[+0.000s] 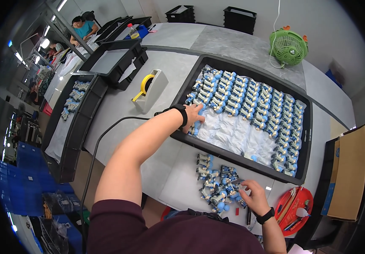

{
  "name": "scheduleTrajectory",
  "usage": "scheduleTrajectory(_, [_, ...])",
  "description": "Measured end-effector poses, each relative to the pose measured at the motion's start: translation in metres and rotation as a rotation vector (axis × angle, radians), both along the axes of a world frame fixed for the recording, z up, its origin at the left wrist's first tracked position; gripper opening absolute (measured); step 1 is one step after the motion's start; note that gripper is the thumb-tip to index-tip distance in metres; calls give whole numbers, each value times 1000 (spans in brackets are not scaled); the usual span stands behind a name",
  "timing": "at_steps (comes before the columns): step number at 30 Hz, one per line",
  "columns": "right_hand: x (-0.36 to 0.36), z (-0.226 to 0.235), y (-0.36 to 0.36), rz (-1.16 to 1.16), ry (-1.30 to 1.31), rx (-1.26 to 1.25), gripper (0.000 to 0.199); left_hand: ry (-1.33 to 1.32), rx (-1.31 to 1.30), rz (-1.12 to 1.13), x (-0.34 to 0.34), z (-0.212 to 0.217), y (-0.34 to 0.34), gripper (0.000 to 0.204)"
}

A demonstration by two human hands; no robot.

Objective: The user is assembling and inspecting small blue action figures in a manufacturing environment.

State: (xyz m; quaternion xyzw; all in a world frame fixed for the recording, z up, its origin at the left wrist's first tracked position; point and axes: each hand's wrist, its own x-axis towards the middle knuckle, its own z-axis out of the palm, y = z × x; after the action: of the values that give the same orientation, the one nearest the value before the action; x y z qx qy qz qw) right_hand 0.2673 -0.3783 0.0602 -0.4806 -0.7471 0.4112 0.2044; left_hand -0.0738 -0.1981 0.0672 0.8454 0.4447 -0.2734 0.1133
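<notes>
Rows of small blue-and-white figurines (246, 95) lie on crumpled white lining (224, 129) in a large black tray (244, 162). My left hand (193, 116) reaches over the tray's left side, thumb and fingers curled around a figurine that it largely hides. Closer to me, a loose pile of similar figurines (216, 186) rests on a white sheet. At the pile's right side is my right hand (254, 198), its thumb and fingertips gripping a figurine that blends into the others. Each wrist wears a dark band.
A tape dispenser (150, 91) stands left of the tray; a red dish (292, 209) of tools sits right of my right hand. Black bins (74, 127) line the left, one with figurines. A green fan (288, 46) stands behind; a cardboard box (347, 173) is at right. People work far left.
</notes>
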Motion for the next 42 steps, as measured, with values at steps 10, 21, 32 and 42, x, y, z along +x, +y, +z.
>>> scheduleTrajectory(10, [11,-9,-13,-57,19,-16,20,41,32,-19,7,1,-7,63])
scheduleTrajectory(21, [11,0,-9,-106,27,24,20,-340,264,15,-7,37,-18,59])
scheduleTrajectory(32, [25,-7,-19,-200,65,-26,18,-675,1,-64,78,47,-156,57])
scheduleTrajectory(42, [16,-12,-64,-251,75,-28,10,-363,305,-78,109,-65,-197,34])
